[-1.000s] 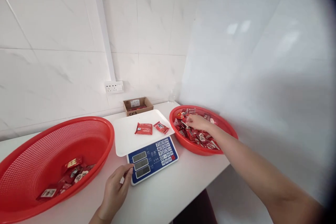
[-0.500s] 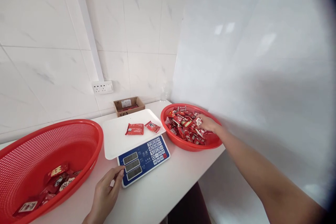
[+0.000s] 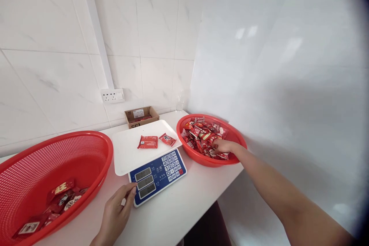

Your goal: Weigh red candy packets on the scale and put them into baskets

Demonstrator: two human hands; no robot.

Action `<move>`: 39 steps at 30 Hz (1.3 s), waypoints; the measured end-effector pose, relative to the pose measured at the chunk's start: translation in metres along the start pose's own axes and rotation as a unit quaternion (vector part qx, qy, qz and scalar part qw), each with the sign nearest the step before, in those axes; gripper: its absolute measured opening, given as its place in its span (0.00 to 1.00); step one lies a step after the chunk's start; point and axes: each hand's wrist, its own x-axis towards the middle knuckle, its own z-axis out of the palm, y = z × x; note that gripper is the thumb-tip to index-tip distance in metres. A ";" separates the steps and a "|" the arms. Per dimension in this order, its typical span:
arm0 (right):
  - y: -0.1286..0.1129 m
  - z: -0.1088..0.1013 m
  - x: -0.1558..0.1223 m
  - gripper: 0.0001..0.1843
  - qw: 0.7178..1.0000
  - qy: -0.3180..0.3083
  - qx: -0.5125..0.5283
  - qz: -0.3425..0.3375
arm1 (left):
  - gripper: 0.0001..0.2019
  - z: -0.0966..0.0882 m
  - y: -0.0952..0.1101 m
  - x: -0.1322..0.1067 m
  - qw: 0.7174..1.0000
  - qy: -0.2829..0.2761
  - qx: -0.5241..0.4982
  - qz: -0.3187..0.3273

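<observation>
My right hand [image 3: 223, 146] reaches into the right red plastic basket [image 3: 198, 158], its fingers bent down among many small red snack packets [image 3: 198, 130]. The fingertips are partly hidden there, so any grip is unclear. My left hand [image 3: 117, 211] has thumb and forefinger closed together at the left edge of a blue and white digital scale [image 3: 161, 178]. On the scale's white pan [image 3: 127, 153] lie two red packets: a flat rectangular packet [image 3: 148, 142] and a smaller packet [image 3: 167, 139] to its right.
A large red basket [image 3: 100, 142] on the left holds several red packets [image 3: 63, 200]. Behind the scale stands an open cardboard box [image 3: 141, 117]. A clear plastic bottle [image 3: 180, 102] is in the back corner. Walls border the white table [image 3: 164, 215] behind and right.
My right hand has moved toward the near side of the right basket and lower among the packets. Packets there have shifted. My left hand stays at the scale.
</observation>
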 end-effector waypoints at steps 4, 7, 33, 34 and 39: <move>-0.010 -0.003 -0.003 0.17 0.999 -0.032 0.005 -0.015 | 0.12 0.000 -0.002 -0.001 1.000 -0.013 0.003 0.005; -0.022 0.000 -0.002 0.22 0.999 -0.053 0.004 -0.011 | 0.12 0.000 -0.002 0.000 1.000 -0.012 0.003 0.015; -0.035 -0.004 -0.007 0.12 0.999 -0.013 -0.005 0.029 | 0.12 0.000 0.001 0.002 0.999 -0.002 0.005 0.035; -0.032 -0.009 -0.009 0.12 0.999 0.019 0.011 0.026 | 0.11 0.000 0.000 0.002 0.999 -0.004 0.004 0.036; -0.051 -0.038 -0.017 0.16 0.981 0.169 0.095 -0.014 | 0.10 0.001 0.000 0.000 0.999 -0.005 0.005 0.041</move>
